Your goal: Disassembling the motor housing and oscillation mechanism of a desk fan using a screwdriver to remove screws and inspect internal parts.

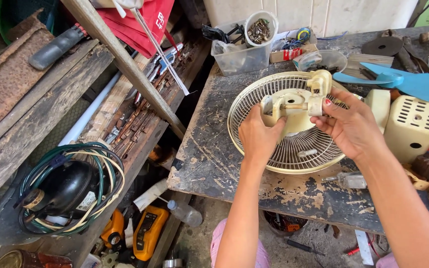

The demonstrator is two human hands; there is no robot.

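Two hands were on one cream fan bracket (294,105), sitting on the middle of one round wire fan guard (284,124) that lay flat on the worn table (214,154). Left hand (258,136) had its grip clamped on the bracket's left end, fingers wrapped over it. Right hand (349,126) pinched the bracket's right end between thumb and fingertips, closed on it.

Around it: one blue fan blade (408,82) at the far right, one cream motor cover (415,126) just beside the right hand, one clear plastic tub (239,57) with one white cup of screws (260,31) behind the guard. One small clear bulb-like part (348,180) lay near the table's front edge. Left of the table: one black compressor (68,191) ringed by coiled cable, two yellow tools (147,231) on the floor below. Nothing blocked the view of the bracket except the fingers over its ends.
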